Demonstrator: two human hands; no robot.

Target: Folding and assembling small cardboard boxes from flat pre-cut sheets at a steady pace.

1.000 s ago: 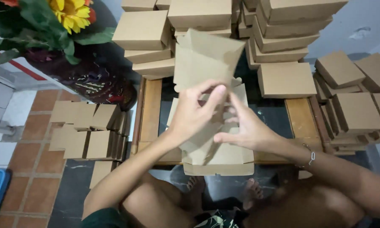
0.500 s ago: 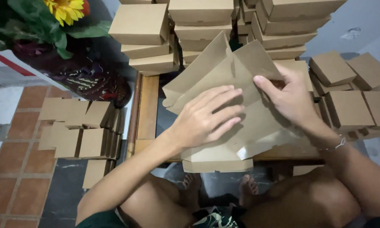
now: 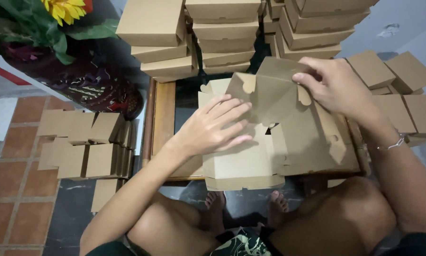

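Since half a second ago, the flat brown cardboard box blank has dropped onto the low wooden table's near edge. Left hand presses it open-palmed; right hand pinches a far flap — a slip could crease it.

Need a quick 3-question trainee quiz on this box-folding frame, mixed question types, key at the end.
1. True or false: the left hand lies flat on the unfolded cardboard box.
2. What does the right hand pinch? A) a top flap of the box B) the sunflower C) the flat blanks on the floor
3. Where do the finished boxes stand, seen from the person: beyond the low wooden table or between the knees?

Key: 1 true; 2 A; 3 beyond the table.
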